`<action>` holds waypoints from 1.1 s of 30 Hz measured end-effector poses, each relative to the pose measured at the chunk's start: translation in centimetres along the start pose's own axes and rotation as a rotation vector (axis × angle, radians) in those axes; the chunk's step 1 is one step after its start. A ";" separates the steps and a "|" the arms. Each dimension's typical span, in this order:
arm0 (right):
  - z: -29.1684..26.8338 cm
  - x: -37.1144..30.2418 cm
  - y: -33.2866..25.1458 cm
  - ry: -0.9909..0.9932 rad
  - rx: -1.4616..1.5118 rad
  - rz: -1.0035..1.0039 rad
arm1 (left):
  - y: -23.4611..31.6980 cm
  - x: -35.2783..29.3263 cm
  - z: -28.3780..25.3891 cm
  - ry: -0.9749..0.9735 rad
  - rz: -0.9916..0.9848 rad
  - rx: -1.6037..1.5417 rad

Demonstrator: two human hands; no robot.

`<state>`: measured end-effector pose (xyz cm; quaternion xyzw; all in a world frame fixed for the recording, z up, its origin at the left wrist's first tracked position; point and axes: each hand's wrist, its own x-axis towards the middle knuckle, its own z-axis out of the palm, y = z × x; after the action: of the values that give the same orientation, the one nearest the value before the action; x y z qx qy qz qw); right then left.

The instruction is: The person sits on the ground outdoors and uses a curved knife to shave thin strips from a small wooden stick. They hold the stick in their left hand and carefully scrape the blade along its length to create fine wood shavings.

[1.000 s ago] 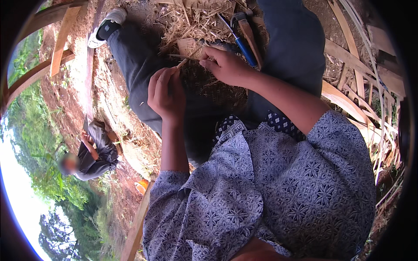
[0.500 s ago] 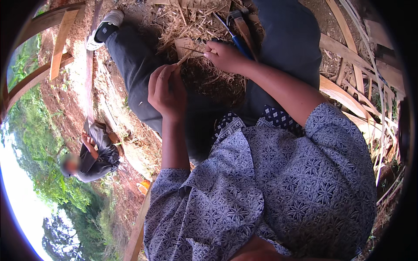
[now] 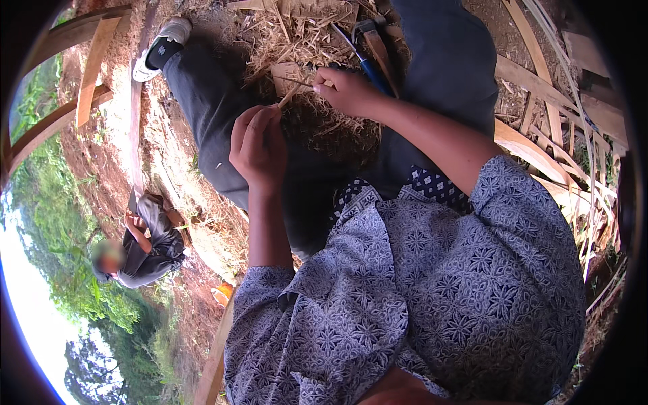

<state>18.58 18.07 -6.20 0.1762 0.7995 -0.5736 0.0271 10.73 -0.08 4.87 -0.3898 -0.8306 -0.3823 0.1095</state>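
Note:
My left hand (image 3: pixel 258 145) is closed around a thin pale wooden strip (image 3: pixel 289 94), whose end sticks up past the fingertips. My right hand (image 3: pixel 343 92) pinches a slender dark piece (image 3: pixel 297 82) that points left and crosses near the strip's tip. Whether this piece is a blade or a stick, I cannot tell. Behind the strip's tip lies a flat pale wood block (image 3: pixel 286 70) among wood shavings (image 3: pixel 297 42). Just beyond my right hand rests a blue-handled tool (image 3: pixel 373 72) with a narrow metal blade.
Beside the blue handle lies a wooden-handled tool (image 3: pixel 379 51) with a dark metal head. My trousered legs flank the shavings. Long wooden strips (image 3: pixel 540 155) pile up at the right, and curved planks (image 3: pixel 96 71) stand at the left. Another person (image 3: pixel 152 236) sits farther left.
My right hand has shifted slightly left and lower, and the dark piece's tip now reaches farther over the block. My left hand is a touch lower, still gripping the strip.

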 end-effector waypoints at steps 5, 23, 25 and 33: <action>-1.0 0.1 -1.2 -0.073 -0.007 0.044 | -0.2 -0.2 0.0 -0.011 -0.003 -0.036; -1.5 -0.7 -0.8 -0.132 0.014 0.082 | 0.3 0.5 -0.2 -0.046 0.014 -0.052; -1.0 0.1 -0.5 -0.077 0.009 0.084 | -0.2 0.1 0.0 -0.026 0.029 -0.090; -1.2 -0.4 -2.1 -0.125 0.014 0.056 | -0.4 0.3 -0.1 -0.031 0.041 -0.100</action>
<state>18.51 18.45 -3.76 0.1622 0.7871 -0.5881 0.0919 10.21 -0.17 4.91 -0.4176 -0.8039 -0.4148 0.0848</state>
